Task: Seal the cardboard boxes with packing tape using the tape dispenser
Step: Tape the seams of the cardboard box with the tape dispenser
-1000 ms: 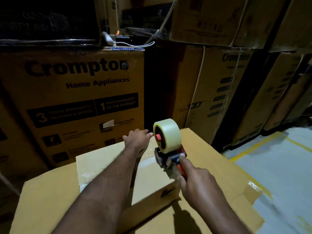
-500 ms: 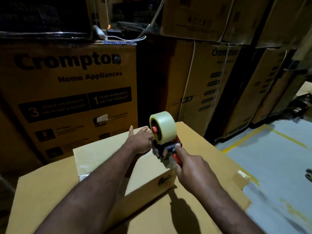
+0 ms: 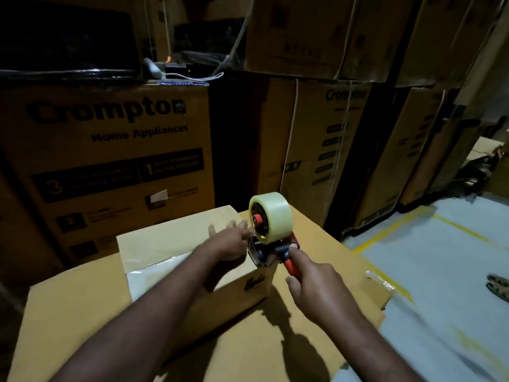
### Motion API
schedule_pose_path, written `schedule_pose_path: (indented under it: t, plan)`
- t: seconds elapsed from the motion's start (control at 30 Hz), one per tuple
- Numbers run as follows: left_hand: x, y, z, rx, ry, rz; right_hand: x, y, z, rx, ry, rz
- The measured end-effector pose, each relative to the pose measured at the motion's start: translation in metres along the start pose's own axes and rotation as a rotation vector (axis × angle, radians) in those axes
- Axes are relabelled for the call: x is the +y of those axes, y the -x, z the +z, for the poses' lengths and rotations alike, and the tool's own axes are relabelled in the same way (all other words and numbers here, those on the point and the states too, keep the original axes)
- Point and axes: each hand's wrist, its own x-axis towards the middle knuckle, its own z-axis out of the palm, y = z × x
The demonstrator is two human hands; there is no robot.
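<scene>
Gripping the tape dispenser (image 3: 271,245), right hand (image 3: 319,290) sits beside left hand (image 3: 231,242).

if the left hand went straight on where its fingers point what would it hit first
Probably the clear tape roll on the red-handled tape dispenser beside the left hand; depth unclear.

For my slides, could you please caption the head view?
Right hand holds tape dispenser at small box edge; left hand open over its top.
</scene>
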Motion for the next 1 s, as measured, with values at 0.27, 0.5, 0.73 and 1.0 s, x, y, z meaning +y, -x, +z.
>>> schedule_pose_path:
  t: [0.27, 0.5, 0.73, 1.0]
  plan:
    - [0.000, 0.052, 0.034, 0.102, -0.048, -0.027, 0.007, -0.008, -0.003, -0.026, -0.019, -0.082]
    - [0.011, 0.066, 0.032, 0.138, -0.002, -0.069, 0.016, -0.002, 0.004, -0.004, -0.042, -0.132]
    - [0.013, 0.068, 0.036, 0.151, 0.061, -0.056, 0.043, 0.019, 0.011, 0.021, -0.097, -0.154]
    - [0.006, 0.069, 0.038, 0.154, 0.077, 0.084, 0.060, 0.031, 0.023, 0.016, -0.137, -0.190]
